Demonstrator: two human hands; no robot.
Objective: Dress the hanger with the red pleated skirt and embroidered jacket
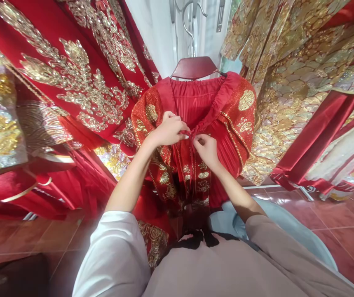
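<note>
A red pleated skirt [230, 146] with gold-embroidered panels hangs in front of me on a dark red hanger [194, 67]. Its gathered waistband droops open at the middle. At that spot my left hand [172, 128] pinches a thin red drawstring between thumb and fingers. Just to the right, my right hand [207, 149] is closed with thumb and fingertips on the same red drawstring [193, 134], close to the waistband. The fingertips of both hands are only a short way apart. Whether the cord is knotted there I cannot tell.
Red garments with gold sequins [80, 78] hang at the left. A gold scale-patterned garment [291, 86] and red satin strips [322, 132] hang at the right. Metal hanger hooks [186, 24] show behind. Below lies a red tiled floor [343, 218].
</note>
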